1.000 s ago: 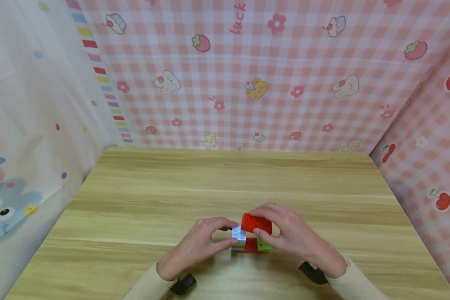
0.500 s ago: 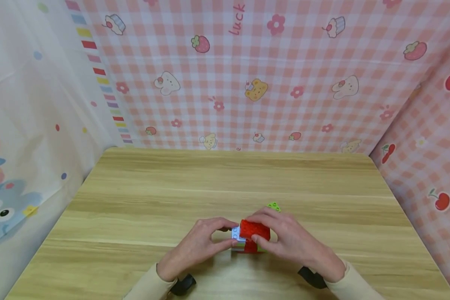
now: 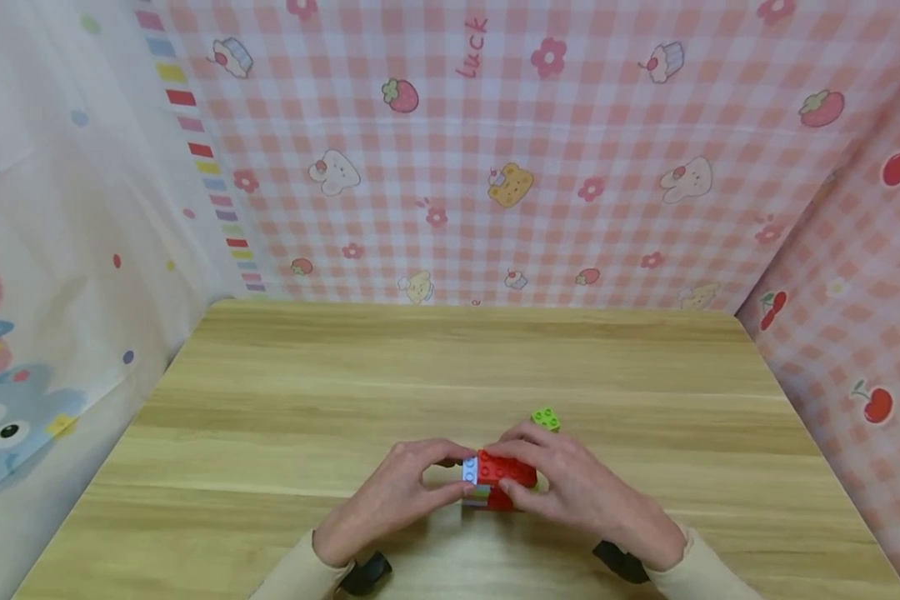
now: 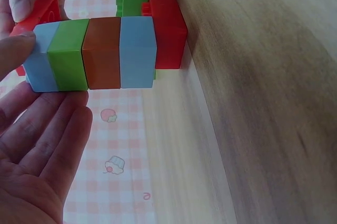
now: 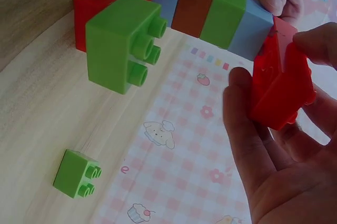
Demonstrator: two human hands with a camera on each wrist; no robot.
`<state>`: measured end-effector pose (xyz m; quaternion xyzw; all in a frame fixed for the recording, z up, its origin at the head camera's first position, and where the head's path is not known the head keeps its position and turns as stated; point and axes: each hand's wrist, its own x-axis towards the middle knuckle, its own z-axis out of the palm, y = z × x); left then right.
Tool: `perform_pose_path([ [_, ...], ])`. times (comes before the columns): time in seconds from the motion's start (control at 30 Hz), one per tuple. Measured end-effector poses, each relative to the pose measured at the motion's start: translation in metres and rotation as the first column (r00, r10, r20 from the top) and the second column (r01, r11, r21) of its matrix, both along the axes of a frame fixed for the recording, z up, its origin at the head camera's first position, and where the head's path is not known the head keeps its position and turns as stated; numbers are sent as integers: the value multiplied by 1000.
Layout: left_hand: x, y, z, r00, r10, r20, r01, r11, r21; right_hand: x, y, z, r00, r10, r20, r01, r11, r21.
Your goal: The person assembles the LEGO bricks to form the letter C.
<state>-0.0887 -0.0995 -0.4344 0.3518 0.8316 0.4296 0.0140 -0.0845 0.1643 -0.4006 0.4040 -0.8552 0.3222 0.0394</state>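
Observation:
A tower of square toy building bricks, light blue, brown (image 4: 101,53), green (image 4: 68,53) and light blue (image 3: 469,471) on top, rises from one end of a red base brick (image 4: 168,29). A green brick (image 5: 118,45) sits at the base's other end. The left hand (image 3: 390,492) pinches the top blue brick between thumb and fingers. With thumb and fingertips, the right hand (image 3: 577,483) grips a long red brick (image 5: 279,79). One end of that brick lies at the tower's top, covering part of the blue studs, and the rest reaches out over the green brick.
A loose small green brick (image 3: 546,418) lies on the wooden table (image 3: 330,358) just beyond the right hand. Patterned cloth (image 3: 450,150) hangs behind the table and at both sides. Each wrist wears a black strap, such as the strap (image 3: 367,573) on the left.
The right hand has lowered the long red brick from above onto the tower's top and levelled it. More of the loose green brick now shows. The left hand keeps its hold.

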Motion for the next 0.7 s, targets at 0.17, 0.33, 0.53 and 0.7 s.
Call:
perform_pose_path([
  [0.17, 0, -1, -1, 1000, 0, -10, 0, 1000, -1, 0, -2, 1, 1000, -3, -27, 4, 1000, 15],
  [0.33, -1, 0, -1, 1000, -7, -5, 7, 1000, 5, 0, 0, 2, 1000, -5, -18, 5, 1000, 19],
  [0.53, -1, 0, -1, 1000, -4, 24, 5, 1000, -7, 0, 2, -1, 999, -8, 39, 9, 1000, -8],
  [0.7, -1, 1, 0, 999, 2, 32, -1, 1000, -21, 2, 7, -1, 994, -50, 99, 48, 999, 22],
])
